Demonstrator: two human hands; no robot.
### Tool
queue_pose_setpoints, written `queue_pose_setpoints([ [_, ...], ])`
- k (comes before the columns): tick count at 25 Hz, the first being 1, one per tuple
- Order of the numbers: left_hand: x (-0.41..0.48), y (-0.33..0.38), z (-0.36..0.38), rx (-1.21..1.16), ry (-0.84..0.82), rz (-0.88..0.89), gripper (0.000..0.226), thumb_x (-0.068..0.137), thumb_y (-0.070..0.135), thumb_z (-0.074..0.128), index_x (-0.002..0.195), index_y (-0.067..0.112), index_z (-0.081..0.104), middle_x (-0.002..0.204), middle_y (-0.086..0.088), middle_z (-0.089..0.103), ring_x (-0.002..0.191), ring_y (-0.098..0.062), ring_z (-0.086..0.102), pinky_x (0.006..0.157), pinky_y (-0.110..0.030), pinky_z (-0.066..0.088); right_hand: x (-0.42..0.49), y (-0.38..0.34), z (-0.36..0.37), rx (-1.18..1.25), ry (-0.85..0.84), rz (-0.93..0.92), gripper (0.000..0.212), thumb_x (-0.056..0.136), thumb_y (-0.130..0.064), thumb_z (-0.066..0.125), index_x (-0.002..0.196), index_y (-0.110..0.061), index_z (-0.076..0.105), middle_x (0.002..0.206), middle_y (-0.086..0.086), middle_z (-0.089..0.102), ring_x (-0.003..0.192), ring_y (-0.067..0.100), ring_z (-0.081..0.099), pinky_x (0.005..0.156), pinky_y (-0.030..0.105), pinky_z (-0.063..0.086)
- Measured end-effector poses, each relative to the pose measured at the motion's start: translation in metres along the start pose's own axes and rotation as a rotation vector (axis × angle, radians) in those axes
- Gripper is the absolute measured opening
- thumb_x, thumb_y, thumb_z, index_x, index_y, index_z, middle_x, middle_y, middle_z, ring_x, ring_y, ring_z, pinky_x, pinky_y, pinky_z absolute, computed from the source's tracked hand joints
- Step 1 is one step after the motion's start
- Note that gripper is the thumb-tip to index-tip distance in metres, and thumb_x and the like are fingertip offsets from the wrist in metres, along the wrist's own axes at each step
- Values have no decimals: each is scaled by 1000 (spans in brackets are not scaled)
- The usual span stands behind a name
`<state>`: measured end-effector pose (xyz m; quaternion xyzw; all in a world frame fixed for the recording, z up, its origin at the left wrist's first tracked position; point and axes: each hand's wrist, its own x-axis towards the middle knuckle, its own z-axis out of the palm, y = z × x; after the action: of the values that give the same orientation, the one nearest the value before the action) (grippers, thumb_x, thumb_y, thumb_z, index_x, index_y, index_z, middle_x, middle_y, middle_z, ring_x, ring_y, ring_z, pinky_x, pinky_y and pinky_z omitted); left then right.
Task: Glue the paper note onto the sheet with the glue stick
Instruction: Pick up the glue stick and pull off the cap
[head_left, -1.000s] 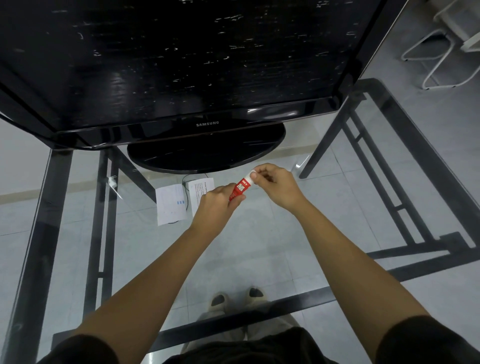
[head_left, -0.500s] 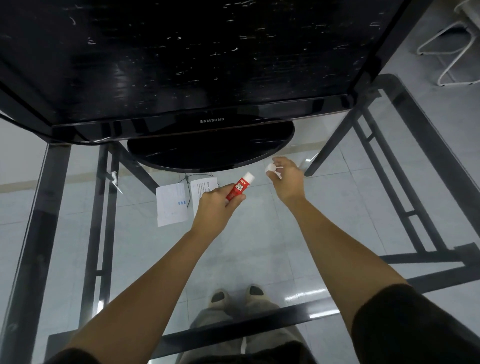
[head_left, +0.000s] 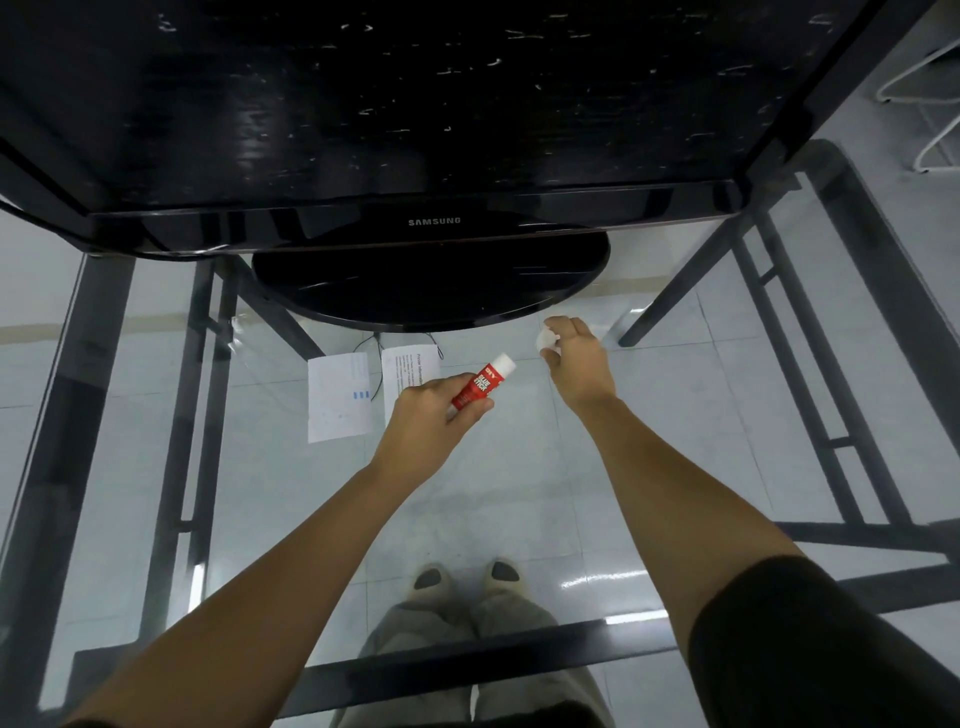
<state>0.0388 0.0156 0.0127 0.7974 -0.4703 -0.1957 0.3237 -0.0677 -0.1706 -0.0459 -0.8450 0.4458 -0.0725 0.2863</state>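
Note:
My left hand (head_left: 434, 415) grips a red glue stick (head_left: 480, 387) by its lower end, with its uncapped white tip pointing up and right. My right hand (head_left: 576, 364) holds the white cap (head_left: 546, 340) in its fingertips, off to the right of the stick, near the monitor's base. Two white papers lie on the glass table: a larger sheet (head_left: 338, 397) with faint blue marks, and a smaller printed note (head_left: 408, 371) to its right, partly hidden behind my left hand.
A black monitor (head_left: 431, 104) on a round black base (head_left: 431, 280) fills the back of the glass table (head_left: 519, 493). Black frame bars (head_left: 467, 675) and my feet show through the glass. A thin cable (head_left: 376, 343) lies by the papers.
My right hand pulled the cap off the glue stick and carried it away to the right. My left hand kept the stick almost still.

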Motion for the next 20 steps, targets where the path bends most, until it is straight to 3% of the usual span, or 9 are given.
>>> queue_pose_setpoints([
  [3, -1, -3, 2, 1, -6, -8, 30, 87, 33, 60, 105, 10, 64, 72, -6, 59, 62, -16, 51, 56, -17, 37, -1, 3, -2, -85, -32, -48, 48, 89, -10, 59, 134, -9, 41, 139, 12, 40, 114, 31, 52, 97, 37, 43],
  [7, -5, -3, 0, -31, 51, 37, 33, 86, 31, 63, 113, 11, 63, 85, -5, 62, 72, -13, 52, 64, -13, 37, -21, 0, -12, 5, 54, -16, 51, 87, -18, 63, 133, -9, 42, 135, 12, 43, 114, 26, 52, 96, 35, 45],
  [9, -5, -1, -6, -46, 119, 46, 39, 84, 30, 65, 119, 13, 60, 91, -3, 58, 77, -11, 51, 69, -16, 41, -34, -11, -23, 143, 125, -8, 40, 89, -23, 61, 125, -9, 51, 125, 10, 54, 105, 20, 58, 88, 26, 47],
  [13, -8, 11, -24, -284, 204, -52, 52, 78, 34, 71, 120, 33, 39, 85, 19, 52, 82, 5, 56, 66, -6, 45, -68, -50, -48, 503, 104, -34, 27, 89, -37, 57, 105, -17, 67, 94, -9, 66, 89, -1, 61, 73, 2, 41],
  [16, -10, 21, -28, -333, 275, -37, 53, 75, 38, 74, 105, 39, 30, 88, 16, 55, 82, 6, 58, 64, -9, 48, -88, -74, -56, 621, -4, -45, 25, 87, -41, 57, 101, -24, 68, 90, -17, 66, 85, -12, 59, 71, 1, 41],
  [20, -13, 36, -32, -306, 297, -14, 50, 74, 39, 73, 103, 32, 32, 91, 10, 56, 82, 3, 57, 63, -8, 47, -95, -95, -69, 738, -24, -90, 21, 84, -39, 62, 86, -20, 71, 66, -16, 63, 63, -4, 56, 61, 8, 42],
])
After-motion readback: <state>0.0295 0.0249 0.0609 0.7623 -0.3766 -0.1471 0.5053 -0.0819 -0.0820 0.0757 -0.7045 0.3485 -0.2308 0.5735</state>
